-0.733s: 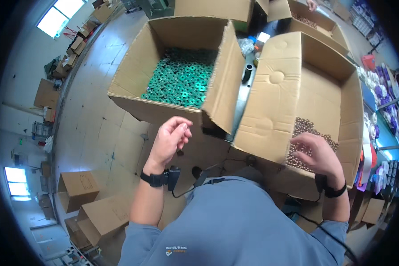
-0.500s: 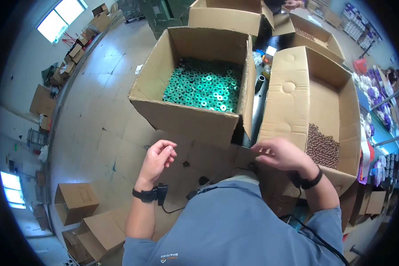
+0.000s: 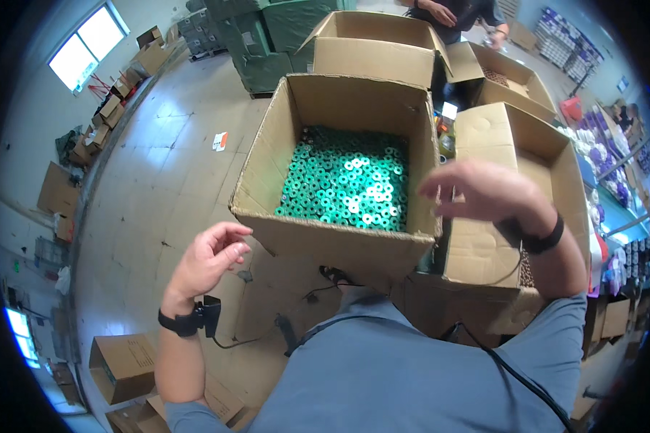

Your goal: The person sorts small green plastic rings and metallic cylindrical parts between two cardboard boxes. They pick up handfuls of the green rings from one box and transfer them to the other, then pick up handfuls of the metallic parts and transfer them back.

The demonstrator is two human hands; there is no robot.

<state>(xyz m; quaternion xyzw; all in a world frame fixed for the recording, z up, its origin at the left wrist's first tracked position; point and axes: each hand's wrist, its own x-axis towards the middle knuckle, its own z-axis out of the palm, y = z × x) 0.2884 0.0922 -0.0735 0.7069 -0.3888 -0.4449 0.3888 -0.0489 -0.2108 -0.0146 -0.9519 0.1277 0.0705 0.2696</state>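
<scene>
A tall open cardboard box (image 3: 332, 242) stands in front of me, partly filled with small green round pieces (image 3: 343, 187) that have holes in their middles. My left hand (image 3: 211, 258) is just outside its near left corner, fingers loosely curved, thumb apart, nothing in it. Over the box's right side hovers my right hand (image 3: 484, 191), its fingers stretched to the left and apart from the thumb, with no object visible in it. Beneath that hand lies the flap of a second cardboard box (image 3: 484, 249). My right arm hides most of that box's inside, with a few brown pieces showing below.
Another open box (image 3: 372, 58) stands behind the green pieces. A co-worker's hand (image 3: 439, 13) shows at the back, near a box (image 3: 516, 94) holding brown pieces. Green wrapped stacks (image 3: 249, 61) stand at far left. More cardboard boxes (image 3: 123, 364) lie on the floor at lower left.
The view has shifted, so the box of green pieces appears lower and further right. My right hand has risen from the gap's near end to the box's right edge. My left hand remains empty.
</scene>
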